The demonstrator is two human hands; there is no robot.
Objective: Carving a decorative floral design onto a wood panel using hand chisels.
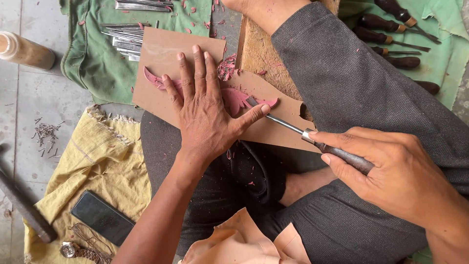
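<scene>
- The brown board [176, 54] is laid across the seated person's lap and serves as the reference for all positions below.
- A reddish carved piece [238, 99], shaped like a leaf or wing, lies flat on the board near its middle; a second reddish tip shows at the board's left part.
- The left hand [205, 110] is pressed palm-down on the board over the carved piece, apparently so that the work is kept from sliding under the blade.
- The left fingers [186, 73] are spread wide and flat; nothing is gripped. The thumb is stretched toward the blade and appears to touch it, judged as a guide for the cutting edge.
- The chisel [293, 128] is held at a low angle, its tip resting on the carved piece at the board's right part.
- The right hand [391, 168], just off the board's right edge, is closed around the dark wooden handle, with the forefinger extended along it near the metal collar.
- Reddish shavings [225, 68] are scattered at the board's upper edge.
- Spare chisels [386, 34] lie on green cloth [88, 58] well right of the board; metal blades [124, 36] lie at its upper left.
- A phone [101, 216] and a wristwatch [78, 252] rest on yellow cloth [102, 161] below and left of the board.
</scene>
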